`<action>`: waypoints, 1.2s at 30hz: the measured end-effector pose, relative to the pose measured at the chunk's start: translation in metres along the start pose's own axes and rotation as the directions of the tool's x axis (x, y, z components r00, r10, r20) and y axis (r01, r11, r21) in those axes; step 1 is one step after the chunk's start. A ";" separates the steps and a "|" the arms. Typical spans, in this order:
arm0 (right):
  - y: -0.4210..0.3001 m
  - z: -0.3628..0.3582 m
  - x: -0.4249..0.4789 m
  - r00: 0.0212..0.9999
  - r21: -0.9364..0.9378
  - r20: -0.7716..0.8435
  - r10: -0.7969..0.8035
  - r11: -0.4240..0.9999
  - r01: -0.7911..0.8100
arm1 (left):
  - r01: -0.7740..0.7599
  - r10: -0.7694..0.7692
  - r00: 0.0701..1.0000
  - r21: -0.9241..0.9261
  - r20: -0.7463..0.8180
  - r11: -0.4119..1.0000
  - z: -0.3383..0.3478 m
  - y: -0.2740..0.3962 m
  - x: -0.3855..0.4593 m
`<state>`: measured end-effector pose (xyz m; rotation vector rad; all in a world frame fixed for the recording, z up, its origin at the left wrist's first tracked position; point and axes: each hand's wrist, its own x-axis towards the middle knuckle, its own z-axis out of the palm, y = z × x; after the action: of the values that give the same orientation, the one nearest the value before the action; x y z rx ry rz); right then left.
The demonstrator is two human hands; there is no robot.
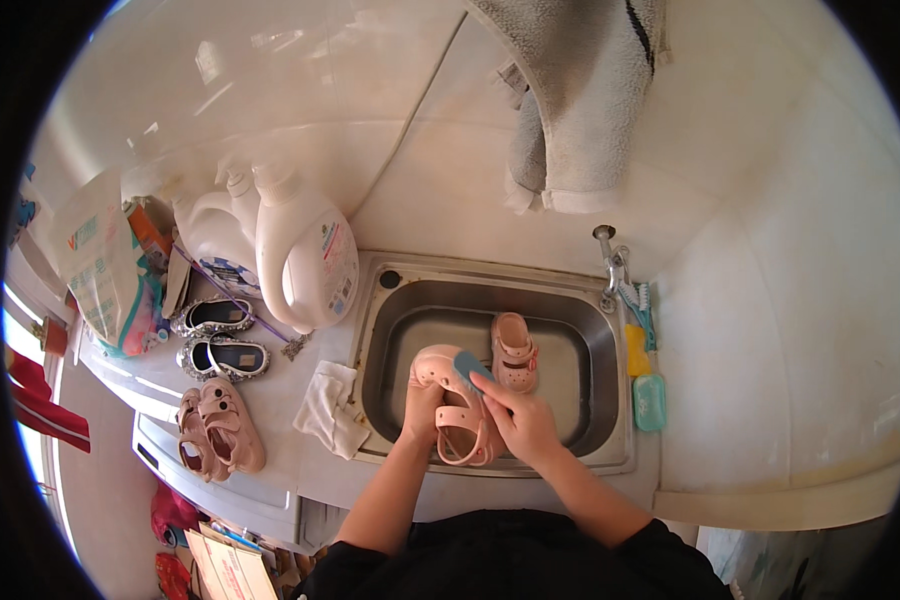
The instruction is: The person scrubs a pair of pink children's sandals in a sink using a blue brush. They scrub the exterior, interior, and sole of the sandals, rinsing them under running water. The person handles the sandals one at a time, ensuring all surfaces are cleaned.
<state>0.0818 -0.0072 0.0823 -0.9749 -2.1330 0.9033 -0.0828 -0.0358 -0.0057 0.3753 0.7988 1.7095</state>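
Note:
Over the near side of a stainless steel sink (487, 469), my left hand (422, 409) grips a pink clog-style shoe (439, 365) by its left side. My right hand (521, 420) holds a blue-backed brush (472, 369), its fingers on the back and the bristle side against the shoe's edge. A second pink clog (514, 352) rests in the sink basin, behind and to the right of the held shoe.
Left of the sink lie a white cloth (331, 409), pink strapped shoes (229, 427), glittery shoes (229, 358) and large detergent bottles (307, 262). A faucet (611, 262), brushes (641, 311), a yellow item (636, 350) and a green soap box (649, 403) line the right. A grey towel (585, 112) hangs above.

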 end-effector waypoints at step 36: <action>0.010 0.000 -0.007 0.993 0.209 0.011 0.116 0.971 -0.116 | 0.018 -0.035 0.997 -0.257 -0.062 0.966 -0.053 -0.005 0.022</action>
<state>0.0892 -0.0083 0.0726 -0.9989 -1.9486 1.1585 -0.1189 -0.0316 -0.0506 0.1302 0.6164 1.7811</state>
